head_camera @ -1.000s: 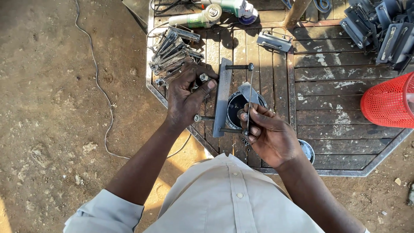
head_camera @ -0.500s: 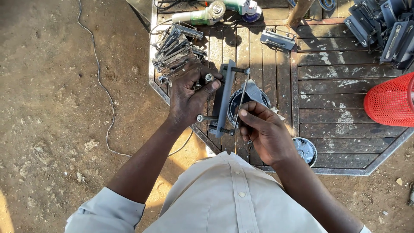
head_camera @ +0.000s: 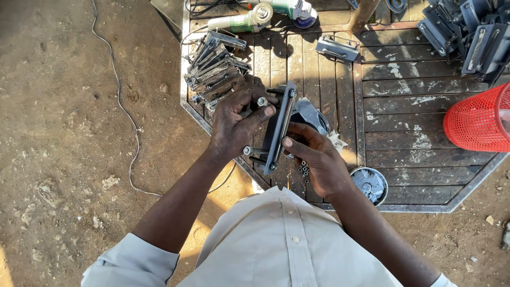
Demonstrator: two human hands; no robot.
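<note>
A person's left hand (head_camera: pixel 234 125) curls its fingers around one dark metal bracket (head_camera: pixel 280 127), thumb pressed flat on its face, gripping it on edge just above a slatted wooden table (head_camera: pixel 419 159); the right hand (head_camera: pixel 316 162) pinches the bracket's lower edge between thumb and forefinger, the other fingers folded beneath. Bolts jut from the left of the bracket near both ends; their exact number is hard to make out. Below the right hand lies a small cluster of dark nuts (head_camera: pixel 304 170), too small to count, and beside the wrist stands one round tin (head_camera: pixel 370 185) with bright contents that cannot be identified. Behind the bracket, a dark round object wrapped in pale plastic (head_camera: pixel 313 117) is mostly hidden. To the left of the hands a heap of similar brackets (head_camera: pixel 215 72) lies jumbled, its count unclear. One further bracket (head_camera: pixel 337 49) lies alone farther up the table. Two green-and-white power tools (head_camera: pixel 265 15) rest at the top edge, partly cut off. A red mesh basket (head_camera: pixel 478 119) is cropped at right, with stacked dark metal parts (head_camera: pixel 467 29) above it. A thin cable (head_camera: pixel 125 111) snakes across the dirt.
</note>
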